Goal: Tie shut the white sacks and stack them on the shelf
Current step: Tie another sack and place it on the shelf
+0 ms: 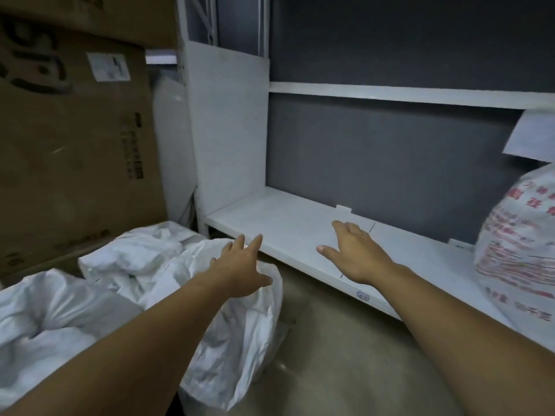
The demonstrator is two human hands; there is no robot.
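Note:
White woven sacks (156,259) lie crumpled and open-mouthed on the floor at the lower left, stuffed with white material. Above the nearest sack (240,340) my left hand (240,268) hovers with fingers spread, holding nothing. My right hand (354,253) stretches out flat over the low white shelf board (288,223), fingers straight and empty. One filled sack with red print (519,244) stands on the shelf at the far right, partly cut off by the frame edge.
Large cardboard boxes (75,139) are stacked on the left beside the shelf's white side panel (228,127). A second shelf board (390,93) runs above, with a paper sheet (531,136) hanging at the right. Grey floor (345,355) lies below.

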